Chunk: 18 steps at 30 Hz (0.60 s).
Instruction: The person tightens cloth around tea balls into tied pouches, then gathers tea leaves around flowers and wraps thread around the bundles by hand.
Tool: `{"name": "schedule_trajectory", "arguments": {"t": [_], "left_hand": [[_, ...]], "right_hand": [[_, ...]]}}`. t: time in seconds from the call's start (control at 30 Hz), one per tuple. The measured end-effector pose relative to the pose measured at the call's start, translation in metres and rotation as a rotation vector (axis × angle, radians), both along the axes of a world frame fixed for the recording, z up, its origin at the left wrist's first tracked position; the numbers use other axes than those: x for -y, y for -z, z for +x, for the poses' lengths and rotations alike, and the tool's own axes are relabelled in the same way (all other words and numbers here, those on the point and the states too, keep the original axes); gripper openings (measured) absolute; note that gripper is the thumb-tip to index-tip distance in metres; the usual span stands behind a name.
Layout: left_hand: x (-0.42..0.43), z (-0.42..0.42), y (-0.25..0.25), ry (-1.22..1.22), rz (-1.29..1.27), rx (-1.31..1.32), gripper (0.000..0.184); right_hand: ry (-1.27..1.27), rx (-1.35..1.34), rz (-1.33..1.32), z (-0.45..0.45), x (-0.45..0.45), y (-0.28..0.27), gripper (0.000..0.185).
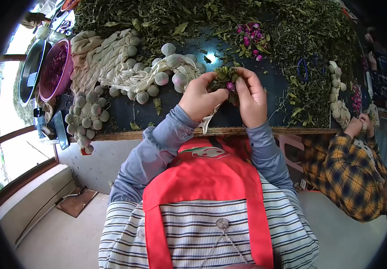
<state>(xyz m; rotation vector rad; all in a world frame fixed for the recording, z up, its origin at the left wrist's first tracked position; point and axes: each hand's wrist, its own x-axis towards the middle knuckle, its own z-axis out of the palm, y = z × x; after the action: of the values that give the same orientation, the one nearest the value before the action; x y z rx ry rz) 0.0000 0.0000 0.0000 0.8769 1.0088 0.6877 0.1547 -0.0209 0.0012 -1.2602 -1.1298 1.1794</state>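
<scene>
My left hand (204, 96) and my right hand (252, 98) meet just above the table's front edge. Between their fingers is a small clump of green leaves (224, 73) with a purple flower bud (230, 85) at its middle. Both thumbs press in close to the bud. A pale cloth end (207, 122) hangs below my left hand at the wooden edge; whether it joins what I hold is hidden. Left of my hands lies a cream cloth (118, 60) with many round tied lumps (142, 97), some of them stained pinkish.
Heaped dried leaves (166, 18) cover the table's back and right. Purple buds (250, 36) lie among them, near blue-handled scissors (303, 70). A pink basin (54, 71) of petals and a phone (61, 130) are at left. At right, a person in plaid (352, 172) handles another knotted strip (337, 98).
</scene>
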Motion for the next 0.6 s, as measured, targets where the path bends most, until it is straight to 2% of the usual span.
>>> {"name": "schedule_trajectory", "arguments": {"t": [0.13,0.17,0.3,0.33,0.47,0.6], "left_hand": [[0.002,0.006,0.013,-0.006,0.757,-0.413,0.035],[0.003,0.010,0.013,-0.005,0.755,-0.409,0.035],[0.005,0.023,0.011,-0.125,0.240,-0.039,0.025],[0.005,0.023,0.007,-0.128,0.241,-0.039,0.025],[0.003,0.021,-0.012,-0.302,-0.245,0.474,0.021],[0.001,0.025,-0.015,-0.277,-0.225,0.501,0.020]], "right_hand": [[-0.021,0.346,0.113,-0.004,0.002,-0.009,0.023],[-0.021,0.350,0.110,-0.004,0.002,-0.008,0.023],[0.119,0.354,0.183,-0.003,-0.009,-0.002,0.021],[0.116,0.354,0.185,-0.003,-0.010,-0.003,0.021],[0.238,0.130,0.284,-0.003,-0.013,-0.003,0.019],[0.223,0.304,0.245,-0.004,-0.007,-0.005,0.019]]}}
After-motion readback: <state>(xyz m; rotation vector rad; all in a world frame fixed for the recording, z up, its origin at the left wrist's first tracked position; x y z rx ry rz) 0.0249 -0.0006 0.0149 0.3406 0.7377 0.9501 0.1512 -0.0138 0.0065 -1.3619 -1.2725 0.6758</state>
